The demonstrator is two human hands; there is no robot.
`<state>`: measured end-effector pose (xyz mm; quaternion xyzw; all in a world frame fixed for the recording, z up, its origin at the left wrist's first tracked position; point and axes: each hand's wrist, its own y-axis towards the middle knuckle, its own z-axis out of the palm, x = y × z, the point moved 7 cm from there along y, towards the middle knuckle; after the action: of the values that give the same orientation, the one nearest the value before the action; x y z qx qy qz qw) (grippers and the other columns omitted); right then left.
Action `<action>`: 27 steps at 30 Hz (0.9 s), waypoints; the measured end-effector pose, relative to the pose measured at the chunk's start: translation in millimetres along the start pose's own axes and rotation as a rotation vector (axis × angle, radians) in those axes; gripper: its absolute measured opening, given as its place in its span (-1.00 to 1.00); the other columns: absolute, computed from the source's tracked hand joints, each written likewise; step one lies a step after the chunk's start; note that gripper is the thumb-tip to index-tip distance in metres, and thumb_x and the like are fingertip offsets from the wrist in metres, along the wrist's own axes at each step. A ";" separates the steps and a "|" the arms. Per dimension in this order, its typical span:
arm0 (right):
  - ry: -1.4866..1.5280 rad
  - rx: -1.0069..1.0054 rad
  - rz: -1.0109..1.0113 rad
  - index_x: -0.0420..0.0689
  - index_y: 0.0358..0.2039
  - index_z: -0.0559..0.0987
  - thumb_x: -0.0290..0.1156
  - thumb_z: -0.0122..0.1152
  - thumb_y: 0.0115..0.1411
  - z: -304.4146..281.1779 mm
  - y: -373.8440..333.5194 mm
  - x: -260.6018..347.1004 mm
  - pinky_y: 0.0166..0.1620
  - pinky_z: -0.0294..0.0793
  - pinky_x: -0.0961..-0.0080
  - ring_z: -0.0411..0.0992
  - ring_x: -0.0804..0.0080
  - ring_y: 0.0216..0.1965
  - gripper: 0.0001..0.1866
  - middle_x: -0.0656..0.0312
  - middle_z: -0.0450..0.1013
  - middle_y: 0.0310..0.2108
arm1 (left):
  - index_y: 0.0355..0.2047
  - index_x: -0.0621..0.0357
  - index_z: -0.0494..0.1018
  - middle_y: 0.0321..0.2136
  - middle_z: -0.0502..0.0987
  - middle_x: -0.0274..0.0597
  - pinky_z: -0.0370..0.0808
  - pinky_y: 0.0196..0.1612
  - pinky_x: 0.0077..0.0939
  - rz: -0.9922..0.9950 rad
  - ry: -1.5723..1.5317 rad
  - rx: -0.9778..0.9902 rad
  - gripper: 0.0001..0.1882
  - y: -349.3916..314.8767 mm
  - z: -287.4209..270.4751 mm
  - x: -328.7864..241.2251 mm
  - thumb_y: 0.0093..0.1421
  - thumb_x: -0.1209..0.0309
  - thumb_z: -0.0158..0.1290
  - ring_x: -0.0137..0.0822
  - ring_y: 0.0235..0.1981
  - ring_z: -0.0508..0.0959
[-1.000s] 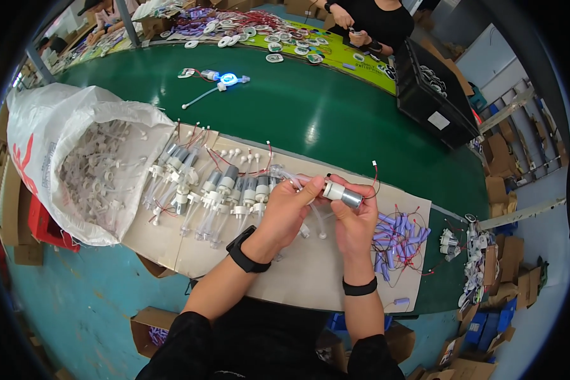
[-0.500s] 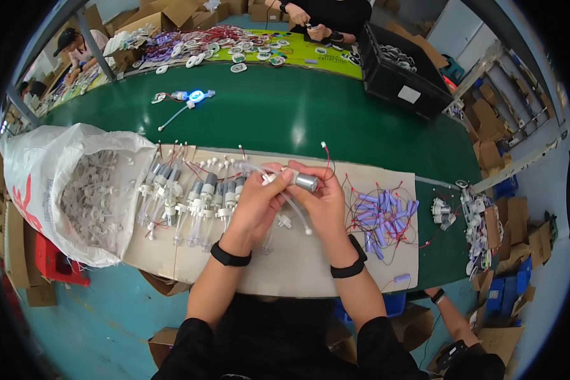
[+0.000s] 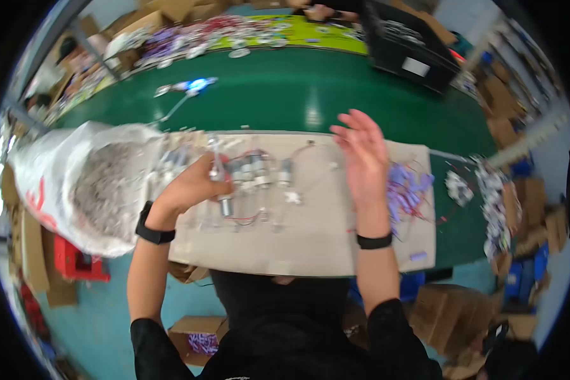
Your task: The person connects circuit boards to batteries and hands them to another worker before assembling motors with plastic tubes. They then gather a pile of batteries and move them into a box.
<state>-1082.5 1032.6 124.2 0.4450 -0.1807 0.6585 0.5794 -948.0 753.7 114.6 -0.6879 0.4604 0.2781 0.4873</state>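
"Although some blur was noted, could the motor unit (image 3: 226,206) be located?"

"It was located over the left part of the cardboard sheet (image 3: 310,244), its silver end turned toward the sheet's near edge. It appeared to be gripped between the thumb and fingers of the left hand (image 3: 196,185). Whether the sheet was touched by it could not be determined."

"And the right hand (image 3: 364,158)?"

"It was found raised at the right of the sheet, fingers spread and slightly curled, with nothing held."

"Which step was judged to be in hand?"

"Placement of the unit among its like was judged likelier than pick-up, since similar motors (image 3: 258,162) were seen lined up just beside the left hand. One single motor (image 3: 285,171) was noted slightly apart from them, with a small white fitting (image 3: 293,198) near it."

"What was called for by the next move?"

"In judgement, a free gap was required, with neighbouring motors left undisturbed and leads kept unsnagged."

"Further out?"

"Purple cylinders (image 3: 408,190) were recorded beside the right forearm, a white bag (image 3: 44,164) of pale parts at the far left, and a blue-lit unit (image 3: 198,84) on the green table (image 3: 266,101) beyond."
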 end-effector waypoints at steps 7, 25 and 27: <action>-0.457 -0.127 -0.025 -0.22 0.12 0.45 -0.48 0.12 0.32 -36.7 -23.6 101.5 -0.01 0.46 0.46 0.50 0.40 -0.09 -0.64 0.14 0.49 0.00 | 0.16 0.48 0.22 -0.50 0.57 -0.01 0.54 -0.50 -0.39 0.093 0.354 -0.220 -0.20 22.6 12.5 9.7 -0.04 0.34 0.29 -0.30 -0.59 0.59; -1.605 -0.725 0.326 -0.26 0.09 0.31 -0.30 0.39 0.10 -291.9 -120.4 196.7 -0.09 0.49 0.40 0.45 0.27 -0.11 -0.37 0.11 0.38 -0.12 | 0.10 0.21 0.44 0.02 0.53 0.07 0.55 -0.23 -0.30 0.293 0.801 -0.527 -0.52 -24.9 1.4 -14.9 0.18 0.36 0.21 -0.12 -0.26 0.64; -2.000 -0.571 0.162 -0.23 -0.02 0.38 -0.12 0.40 0.09 -256.6 -139.2 209.4 -0.05 0.47 0.31 0.44 0.05 -0.11 -0.40 0.05 0.36 -0.22 | 0.09 0.21 0.45 0.01 0.54 0.04 0.54 -0.27 -0.35 0.386 0.663 -0.532 -0.57 -44.0 9.6 -27.1 0.21 0.40 0.18 -0.17 -0.30 0.61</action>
<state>-1036.4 1388.8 113.9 0.6204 -0.7564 -0.0408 0.2032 -919.0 776.9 151.8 -0.7424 0.6237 0.2372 0.0597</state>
